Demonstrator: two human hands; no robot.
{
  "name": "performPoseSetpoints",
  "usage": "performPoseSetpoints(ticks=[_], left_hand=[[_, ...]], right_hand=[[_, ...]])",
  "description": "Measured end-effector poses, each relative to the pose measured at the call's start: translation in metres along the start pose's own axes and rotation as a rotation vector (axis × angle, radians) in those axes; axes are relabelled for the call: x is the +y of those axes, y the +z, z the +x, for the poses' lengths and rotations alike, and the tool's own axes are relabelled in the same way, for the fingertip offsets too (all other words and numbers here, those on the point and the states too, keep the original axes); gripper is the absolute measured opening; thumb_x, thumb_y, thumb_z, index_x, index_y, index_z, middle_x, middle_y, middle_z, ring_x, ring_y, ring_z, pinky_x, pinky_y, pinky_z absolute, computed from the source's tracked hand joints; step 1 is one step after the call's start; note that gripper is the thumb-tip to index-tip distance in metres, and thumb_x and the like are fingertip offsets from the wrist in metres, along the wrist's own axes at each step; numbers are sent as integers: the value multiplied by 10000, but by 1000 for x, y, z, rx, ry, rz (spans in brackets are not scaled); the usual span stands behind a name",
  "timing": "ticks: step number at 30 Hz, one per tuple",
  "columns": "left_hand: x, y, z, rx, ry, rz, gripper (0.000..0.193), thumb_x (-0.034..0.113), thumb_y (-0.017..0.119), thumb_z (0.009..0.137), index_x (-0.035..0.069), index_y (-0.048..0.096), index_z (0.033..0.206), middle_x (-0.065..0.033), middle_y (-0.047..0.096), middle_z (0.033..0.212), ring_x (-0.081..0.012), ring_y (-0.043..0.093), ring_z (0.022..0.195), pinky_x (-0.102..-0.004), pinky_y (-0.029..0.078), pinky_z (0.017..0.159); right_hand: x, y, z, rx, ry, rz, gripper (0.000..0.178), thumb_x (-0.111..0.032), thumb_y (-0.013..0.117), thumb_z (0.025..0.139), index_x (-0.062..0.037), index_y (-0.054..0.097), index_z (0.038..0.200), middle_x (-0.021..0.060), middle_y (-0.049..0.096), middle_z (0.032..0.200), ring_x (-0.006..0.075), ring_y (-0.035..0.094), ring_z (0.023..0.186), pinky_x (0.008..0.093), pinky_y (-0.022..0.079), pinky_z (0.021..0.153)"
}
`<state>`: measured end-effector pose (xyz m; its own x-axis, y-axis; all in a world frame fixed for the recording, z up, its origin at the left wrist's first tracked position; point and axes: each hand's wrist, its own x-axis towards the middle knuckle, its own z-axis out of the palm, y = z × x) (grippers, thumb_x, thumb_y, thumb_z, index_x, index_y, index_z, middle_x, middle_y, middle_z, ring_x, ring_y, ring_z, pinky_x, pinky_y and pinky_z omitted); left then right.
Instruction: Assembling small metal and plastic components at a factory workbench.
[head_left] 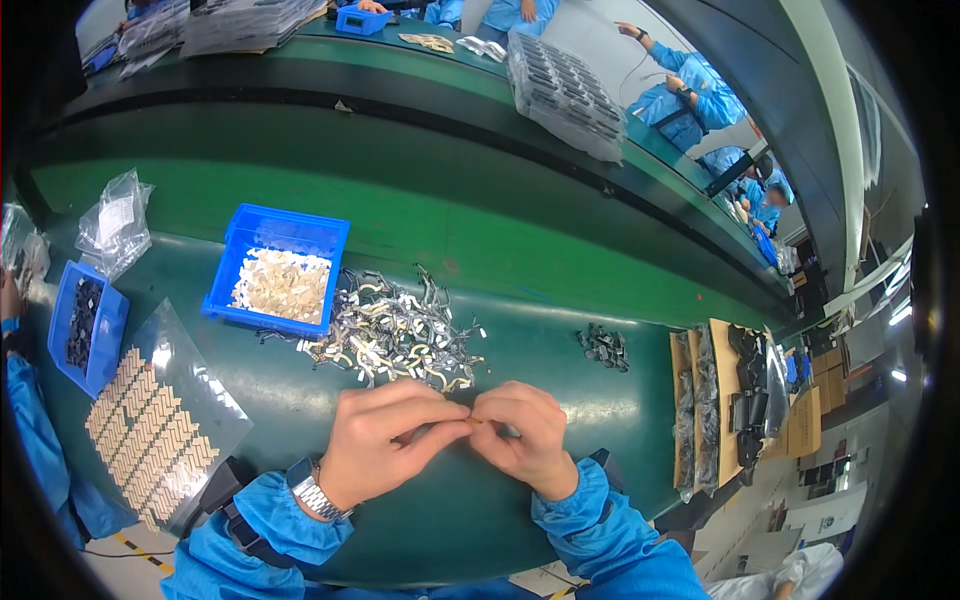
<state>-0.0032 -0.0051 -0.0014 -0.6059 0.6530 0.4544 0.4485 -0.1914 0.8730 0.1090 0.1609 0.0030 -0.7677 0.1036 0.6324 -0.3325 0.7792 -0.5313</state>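
Observation:
My left hand and my right hand meet fingertip to fingertip over the green table. Both are closed in a pinch around something tiny and brownish; the fingers hide most of it, so its kind cannot be made out. Just beyond the hands spreads a loose pile of small curved strips in black, white and pale gold. Behind that pile's left side, a blue bin holds many cream-coloured flat scraps. A clear sheet with rows of tan zigzag pieces lies left of my left hand.
Small black parts form a heap on the right. Cardboard-edged stacks of black parts stand at the right edge. A second blue bin and a clear plastic bag sit far left. People in blue work nearby.

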Motion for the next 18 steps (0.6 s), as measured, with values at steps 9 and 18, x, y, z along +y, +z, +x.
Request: performPoseSetpoints(ticks=[9, 18], left_hand=[[1, 2, -1, 43, 34, 42, 183, 35, 874, 759, 46, 819, 933, -54, 732, 794, -75, 546, 516, -237, 414, 464], [4, 2, -1, 58, 1, 26, 134, 24, 869, 753, 42, 798, 865, -55, 729, 785, -76, 527, 503, -240, 401, 459]], right_hand=[[-1, 3, 1, 65, -62, -56, 193, 13, 810, 739, -40, 681, 872, 74, 691, 802, 232, 665, 640, 328, 515, 575], [-5, 3, 0, 61, -29, -94, 188, 12, 810, 744, -40, 679, 867, 75, 686, 787, 229, 659, 632, 326, 510, 569]])
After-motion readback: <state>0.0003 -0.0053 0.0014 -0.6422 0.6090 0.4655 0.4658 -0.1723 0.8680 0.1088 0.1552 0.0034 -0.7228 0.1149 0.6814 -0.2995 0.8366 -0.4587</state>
